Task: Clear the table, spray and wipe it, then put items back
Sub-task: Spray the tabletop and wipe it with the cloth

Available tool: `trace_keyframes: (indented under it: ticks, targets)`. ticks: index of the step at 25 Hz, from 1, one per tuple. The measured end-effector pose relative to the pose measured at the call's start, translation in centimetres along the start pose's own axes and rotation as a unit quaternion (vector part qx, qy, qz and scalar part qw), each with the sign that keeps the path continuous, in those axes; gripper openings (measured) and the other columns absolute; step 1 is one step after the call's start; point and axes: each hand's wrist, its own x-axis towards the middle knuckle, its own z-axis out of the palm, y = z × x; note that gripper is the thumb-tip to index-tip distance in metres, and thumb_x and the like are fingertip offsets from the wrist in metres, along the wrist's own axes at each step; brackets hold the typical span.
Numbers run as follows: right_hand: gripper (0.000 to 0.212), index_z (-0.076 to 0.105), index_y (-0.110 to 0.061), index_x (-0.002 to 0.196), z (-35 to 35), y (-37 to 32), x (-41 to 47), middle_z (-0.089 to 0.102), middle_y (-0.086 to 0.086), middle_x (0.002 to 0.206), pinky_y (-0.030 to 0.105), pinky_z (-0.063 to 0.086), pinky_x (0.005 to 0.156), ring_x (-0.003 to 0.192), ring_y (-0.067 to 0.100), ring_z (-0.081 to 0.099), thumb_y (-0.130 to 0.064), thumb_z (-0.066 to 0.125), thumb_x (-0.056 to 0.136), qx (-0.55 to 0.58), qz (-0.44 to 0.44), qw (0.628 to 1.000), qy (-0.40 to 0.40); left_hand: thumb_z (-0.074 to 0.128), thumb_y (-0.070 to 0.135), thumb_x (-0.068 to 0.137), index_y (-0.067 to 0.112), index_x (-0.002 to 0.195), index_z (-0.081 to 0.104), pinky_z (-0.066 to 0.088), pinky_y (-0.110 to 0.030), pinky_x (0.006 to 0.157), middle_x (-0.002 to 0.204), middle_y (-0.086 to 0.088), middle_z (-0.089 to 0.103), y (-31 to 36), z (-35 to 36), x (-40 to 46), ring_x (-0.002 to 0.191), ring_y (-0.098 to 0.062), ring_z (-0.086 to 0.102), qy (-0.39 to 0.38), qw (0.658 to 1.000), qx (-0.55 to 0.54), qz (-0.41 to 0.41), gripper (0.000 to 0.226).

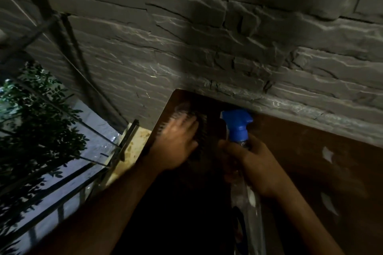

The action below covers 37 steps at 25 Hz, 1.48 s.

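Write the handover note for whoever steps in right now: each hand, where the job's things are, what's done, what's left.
Left hand: fingers spread flat, pressing a dark cloth-like thing on the table's far left corner; blurred, so what it is stays unclear.
Right hand: grips the spray bottle by its neck, blue nozzle toward the stone wall.
Done: visible tabletop bare of items.
Left: finish spraying and wiping, then return items, none in view.

No legible text on the spray bottle (246, 203).
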Motion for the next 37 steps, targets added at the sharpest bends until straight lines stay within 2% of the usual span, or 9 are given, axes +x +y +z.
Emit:
trace_keyframes:
  ticks: [3,8,12,16,21,25,29,33,37]
  targets:
    - [0.016,0.06,-0.008,0.091,0.3,0.1,0.1,0.056,0.01,0.063,0.038,0.049,0.055,0.057,0.026,0.052,-0.015,0.071,0.082,-0.012,-0.003,1.0,0.022,0.027,0.052,0.098,0.018,0.154,0.01,0.0,-0.045,0.12,0.163,-0.003,0.001,-2.3,-3.0,5.9,0.148,-0.029,-0.01,-0.061,0.982,-0.018,-0.177,0.068]
    - [0.011,0.062,-0.013,0.091,0.5,-0.3,-1.4,0.062,0.007,0.065,0.036,0.05,0.056,0.056,0.02,0.057,-0.016,0.069,0.084,-0.022,-0.001,1.0,0.018,0.033,0.05,0.092,0.016,0.144,0.038,0.023,-0.057,0.115,0.156,-0.008,0.03,2.1,0.2,-5.8,0.145,-0.032,0.021,-0.014,0.992,0.051,0.115,0.063]
    - [0.012,0.059,-0.013,0.092,1.2,0.1,-1.6,0.059,0.008,0.067,0.035,0.051,0.052,0.057,0.02,0.056,-0.016,0.069,0.085,-0.023,0.009,1.0,0.017,0.021,0.054,0.097,0.019,0.154,0.011,0.004,-0.05,0.12,0.163,-0.003,-0.001,-1.2,-2.7,1.5,0.147,-0.028,-0.012,-0.064,0.988,0.019,-0.138,0.068]
    - [0.01,0.06,-0.013,0.092,1.9,0.0,-2.3,0.061,0.006,0.063,0.035,0.051,0.054,0.053,0.019,0.058,-0.015,0.067,0.085,-0.01,0.001,1.0,-0.011,0.028,0.054,0.095,0.02,0.153,0.02,0.007,-0.051,0.12,0.162,-0.003,0.006,2.7,0.0,-3.8,0.149,-0.026,-0.004,-0.03,0.997,0.032,0.062,0.067]
    - [0.011,0.061,-0.018,0.088,2.7,0.3,-2.6,0.06,-0.001,0.056,0.037,0.051,0.058,0.051,0.017,0.056,-0.019,0.07,0.083,-0.022,-0.017,1.0,-0.009,0.022,0.056,0.095,0.023,0.154,0.003,-0.001,-0.048,0.12,0.163,0.0,-0.007,-0.1,-2.8,0.7,0.146,-0.026,-0.018,-0.088,0.986,-0.005,-0.141,0.07]
    - [0.016,0.059,-0.012,0.097,2.3,-0.3,-3.4,0.063,0.003,0.062,0.036,0.054,0.056,0.053,0.019,0.06,-0.019,0.068,0.085,-0.009,-0.008,0.999,-0.033,0.033,0.052,0.092,0.02,0.148,0.031,0.017,-0.055,0.116,0.159,-0.003,0.021,3.6,0.9,-8.7,0.147,-0.029,0.012,-0.012,0.998,0.021,0.056,0.064]
    - [0.012,0.058,-0.015,0.095,2.5,-0.4,-4.1,0.059,0.002,0.06,0.033,0.052,0.053,0.051,0.015,0.056,-0.017,0.066,0.087,-0.011,-0.01,0.999,-0.036,0.029,0.051,0.098,0.025,0.153,0.014,0.001,-0.048,0.12,0.163,0.0,0.001,0.4,-1.9,-3.5,0.147,-0.022,-0.011,-0.042,0.991,-0.009,-0.124,0.063]
    - [0.014,0.059,-0.017,0.098,2.3,-0.6,-4.5,0.063,0.002,0.068,0.036,0.057,0.06,0.059,0.016,0.062,-0.019,0.066,0.086,-0.017,-0.005,0.999,-0.027,0.029,0.053,0.095,0.029,0.151,0.021,0.006,-0.051,0.12,0.162,0.005,0.002,3.2,0.9,-7.9,0.148,-0.022,-0.007,-0.03,0.999,0.011,0.006,0.062]
    - [0.014,0.057,-0.014,0.097,2.6,-0.3,-5.4,0.059,0.006,0.066,0.032,0.053,0.053,0.059,0.023,0.057,-0.017,0.066,0.086,-0.032,-0.014,0.999,-0.022,0.024,0.053,0.098,0.03,0.153,0.005,-0.005,-0.046,0.12,0.162,0.002,-0.007,-0.5,-2.0,-4.9,0.146,-0.021,-0.018,-0.055,0.988,-0.014,-0.147,0.062]
